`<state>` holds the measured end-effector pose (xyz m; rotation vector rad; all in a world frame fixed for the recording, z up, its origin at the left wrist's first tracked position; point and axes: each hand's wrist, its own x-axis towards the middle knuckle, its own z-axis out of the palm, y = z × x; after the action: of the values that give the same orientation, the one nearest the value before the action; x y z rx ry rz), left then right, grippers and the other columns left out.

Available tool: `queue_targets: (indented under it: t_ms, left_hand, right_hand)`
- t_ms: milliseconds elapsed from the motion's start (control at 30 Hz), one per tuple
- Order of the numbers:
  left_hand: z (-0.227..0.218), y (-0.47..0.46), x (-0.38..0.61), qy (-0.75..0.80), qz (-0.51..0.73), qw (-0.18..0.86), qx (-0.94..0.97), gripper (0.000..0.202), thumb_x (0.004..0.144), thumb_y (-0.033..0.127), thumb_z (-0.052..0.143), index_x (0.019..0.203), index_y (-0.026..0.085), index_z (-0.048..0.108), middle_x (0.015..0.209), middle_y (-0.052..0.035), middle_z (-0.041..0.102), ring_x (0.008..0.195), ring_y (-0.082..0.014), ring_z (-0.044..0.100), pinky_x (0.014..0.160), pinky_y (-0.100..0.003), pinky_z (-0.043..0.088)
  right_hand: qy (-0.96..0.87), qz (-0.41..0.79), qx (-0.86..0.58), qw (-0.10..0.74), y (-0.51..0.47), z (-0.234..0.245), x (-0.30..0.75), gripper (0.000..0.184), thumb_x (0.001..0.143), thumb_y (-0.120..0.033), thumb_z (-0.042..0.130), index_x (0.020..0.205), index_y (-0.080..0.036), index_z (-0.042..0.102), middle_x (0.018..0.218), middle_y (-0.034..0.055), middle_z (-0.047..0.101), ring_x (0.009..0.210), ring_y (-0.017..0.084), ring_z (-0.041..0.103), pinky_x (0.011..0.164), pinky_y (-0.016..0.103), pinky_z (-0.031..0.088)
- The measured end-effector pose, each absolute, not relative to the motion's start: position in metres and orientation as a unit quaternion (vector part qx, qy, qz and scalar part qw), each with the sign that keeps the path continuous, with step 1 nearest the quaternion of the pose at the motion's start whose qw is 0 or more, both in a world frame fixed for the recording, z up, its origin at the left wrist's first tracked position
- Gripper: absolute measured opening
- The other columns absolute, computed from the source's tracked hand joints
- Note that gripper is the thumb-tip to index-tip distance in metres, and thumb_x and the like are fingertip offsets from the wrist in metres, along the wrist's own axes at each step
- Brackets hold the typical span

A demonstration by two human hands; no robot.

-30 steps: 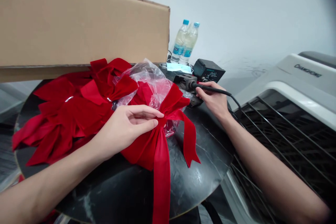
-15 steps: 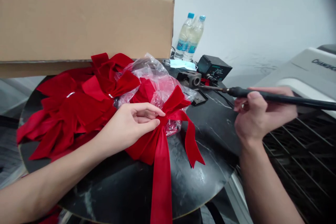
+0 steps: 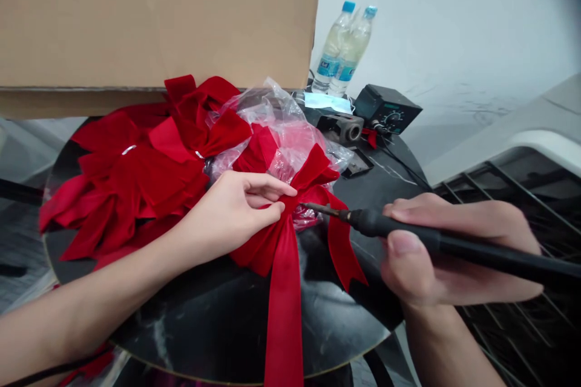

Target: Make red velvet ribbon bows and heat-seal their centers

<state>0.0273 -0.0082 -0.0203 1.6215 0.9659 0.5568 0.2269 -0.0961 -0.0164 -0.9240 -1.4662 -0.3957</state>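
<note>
A large cardboard box (image 3: 154, 18) occupies the upper left of the view, and two clear plastic bottles (image 3: 329, 51) with blue caps and blue labels stand side by side near its right end. A pale blue face mask (image 3: 328, 102) lies in front of the bottles at the rear of a round, black, marble-patterned table (image 3: 190, 326). A plain pale wall (image 3: 476, 30) forms the background, a white appliance (image 3: 521, 124) with a dark barred grille (image 3: 481, 178) is located at right, and grey floor (image 3: 20, 299) shows at lower left.
</note>
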Motion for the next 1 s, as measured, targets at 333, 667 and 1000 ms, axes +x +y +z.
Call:
queue_targets:
  t_ms: [333,667,1000]
  left_hand:
    - [-0.021,-0.010,0.027,0.402,0.237,0.558,0.686,0.026,0.080,0.016,0.070,0.103,0.021,0.081,0.094,-0.0004,0.083,0.090,-0.0173,0.079,0.076,-0.016,0.059]
    - [-0.022,-0.009,0.027,0.401,0.235,0.558,0.687,0.025,0.080,0.016,0.070,0.102,0.020,0.081,0.094,-0.0013,0.083,0.091,-0.0196,0.079,0.078,-0.020,0.061]
    - [-0.016,-0.010,0.028,0.406,0.227,0.558,0.687,0.027,0.080,0.016,0.070,0.104,0.018,0.080,0.097,-0.0032,0.083,0.092,-0.0221,0.079,0.084,-0.026,0.063]
  right_hand:
    - [-0.662,-0.101,-0.452,0.589,-0.107,-0.021,0.222,0.018,0.068,-0.010,0.068,0.083,-0.020,0.070,0.059,-0.0033,0.060,0.041,0.009,0.052,0.035,0.023,0.037]
    - [-0.662,-0.122,-0.454,0.583,-0.107,-0.021,0.223,0.016,0.068,-0.012,0.070,0.081,-0.020,0.067,0.058,-0.0052,0.059,0.042,0.009,0.053,0.036,0.023,0.037]
    - [-0.667,-0.132,-0.502,0.534,-0.112,-0.021,0.223,0.015,0.070,-0.019,0.071,0.083,-0.023,0.064,0.060,-0.0061,0.064,0.040,0.010,0.055,0.036,0.024,0.040]
